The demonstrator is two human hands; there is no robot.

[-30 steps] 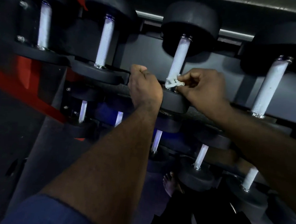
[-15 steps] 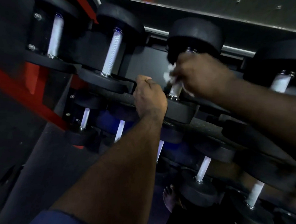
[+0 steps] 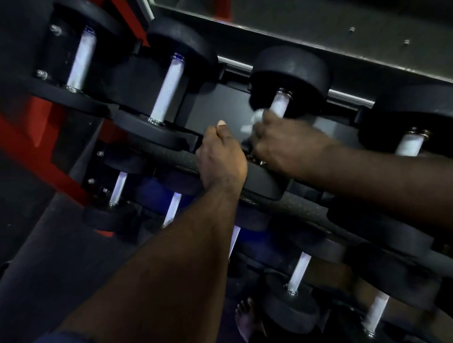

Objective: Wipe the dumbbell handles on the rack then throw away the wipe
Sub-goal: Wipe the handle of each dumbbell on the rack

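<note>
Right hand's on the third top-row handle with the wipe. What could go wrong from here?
1. The right hand rubs the wipe on the handle. Hard strokes might shift that dumbbell on the rack, and a bare foot stands below.
2. The left hand grips the front rail right beside the dumbbell's front head, so fingers could get pinched.
3. The wipe is bunched small and may slip out.

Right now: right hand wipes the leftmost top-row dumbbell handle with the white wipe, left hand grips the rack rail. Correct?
Wrong dumbbell. In the head view the right hand wipes the third top-row dumbbell handle from the left with the white wipe, not the leftmost; the left hand grips the rack rail.
</note>
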